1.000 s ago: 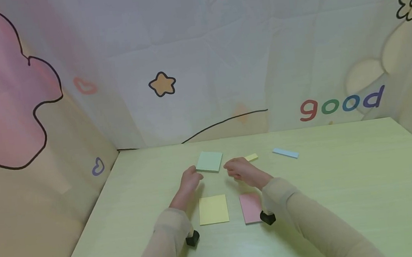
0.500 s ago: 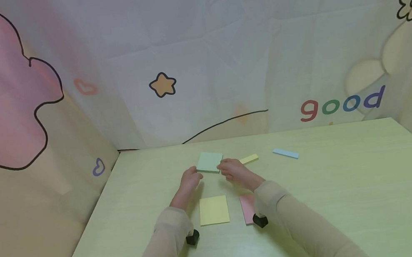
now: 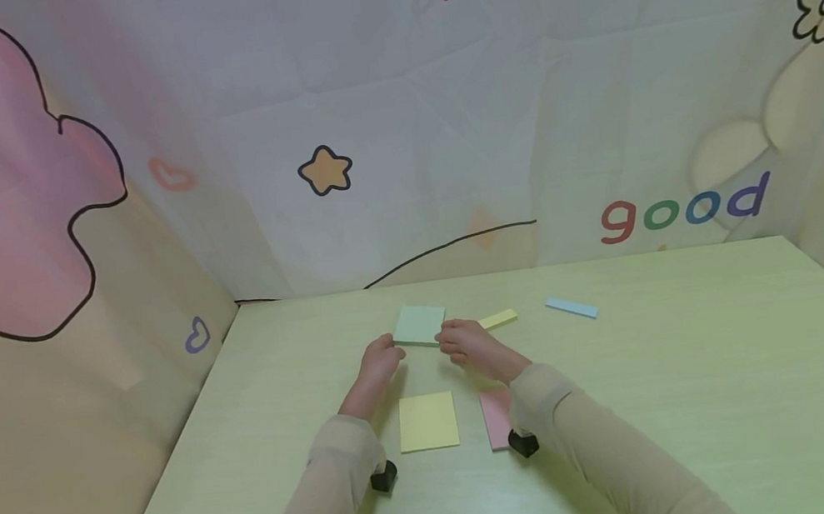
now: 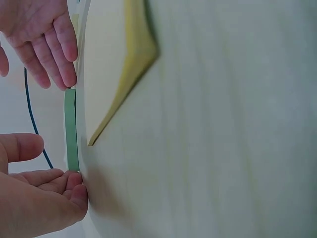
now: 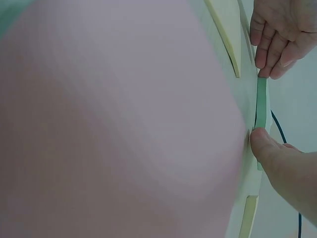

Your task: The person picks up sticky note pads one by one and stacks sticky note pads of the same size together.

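A square light green sticky-note pad [image 3: 419, 325] lies toward the back of the table, between the two hands. At its front left corner is my left hand [image 3: 379, 362], fingertips against the pad's edge and thumb held apart, as the left wrist view shows. My right hand [image 3: 477, 345] is at the opposite side, its fingers fairly straight and their tips right at the pad's edge [image 4: 71, 130]. Nearer to me lie a square yellow sticky-note pad [image 3: 428, 421] and a pink pad [image 3: 497, 420], which is partly hidden by the right sleeve.
Right of the green pad lies a narrow yellow strip pad [image 3: 500, 319], partly covered by the right hand. Further right is a blue strip pad [image 3: 571, 308]. A printed cloth [image 3: 405, 191] hangs behind the table [image 3: 698, 394]. Both wrists carry small black cameras [image 3: 384, 477].
My right hand has moved left, up to the green pad's right edge, uncovering more of the yellow strip pad. The left hand stays at the left corner, and the green pad has not visibly shifted.
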Demonstrator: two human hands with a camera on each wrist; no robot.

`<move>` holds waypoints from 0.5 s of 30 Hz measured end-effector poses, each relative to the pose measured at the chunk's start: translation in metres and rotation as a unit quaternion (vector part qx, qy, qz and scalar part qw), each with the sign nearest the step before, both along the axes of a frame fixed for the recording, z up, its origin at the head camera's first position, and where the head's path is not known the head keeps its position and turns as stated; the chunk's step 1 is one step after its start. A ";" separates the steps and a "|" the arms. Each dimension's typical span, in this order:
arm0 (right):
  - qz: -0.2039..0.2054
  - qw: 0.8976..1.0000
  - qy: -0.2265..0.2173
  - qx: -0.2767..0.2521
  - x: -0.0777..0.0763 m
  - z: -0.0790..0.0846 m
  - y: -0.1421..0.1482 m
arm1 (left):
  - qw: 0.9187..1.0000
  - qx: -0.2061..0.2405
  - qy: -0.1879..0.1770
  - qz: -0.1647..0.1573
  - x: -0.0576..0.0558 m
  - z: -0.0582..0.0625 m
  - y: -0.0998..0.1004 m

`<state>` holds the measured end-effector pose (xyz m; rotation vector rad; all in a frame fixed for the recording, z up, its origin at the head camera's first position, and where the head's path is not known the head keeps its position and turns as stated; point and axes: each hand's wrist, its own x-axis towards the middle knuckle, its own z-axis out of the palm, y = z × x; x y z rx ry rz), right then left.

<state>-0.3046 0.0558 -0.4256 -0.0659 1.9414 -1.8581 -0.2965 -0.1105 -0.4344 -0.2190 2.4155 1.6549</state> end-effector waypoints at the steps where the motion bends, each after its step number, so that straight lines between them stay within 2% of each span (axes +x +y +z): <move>1: 0.000 1.000 -0.001 -0.001 0.000 0.000 0.000 | 1.000 -0.004 0.002 -0.001 0.000 0.000 0.000; 5: 0.011 1.000 0.001 -0.004 0.000 0.002 0.002 | 1.000 -0.015 0.008 -0.001 0.001 0.000 0.000; 9: 0.019 1.000 0.000 -0.009 0.006 0.011 0.003 | 1.000 -0.023 0.013 -0.003 0.003 0.000 -0.001; 12: 0.015 1.000 0.001 -0.001 0.006 0.010 0.003 | 0.999 -0.030 0.014 -0.005 0.004 0.000 -0.001; 15: 0.004 1.000 0.000 0.009 -0.001 0.001 0.003 | 0.999 -0.035 0.015 -0.006 0.006 0.000 -0.001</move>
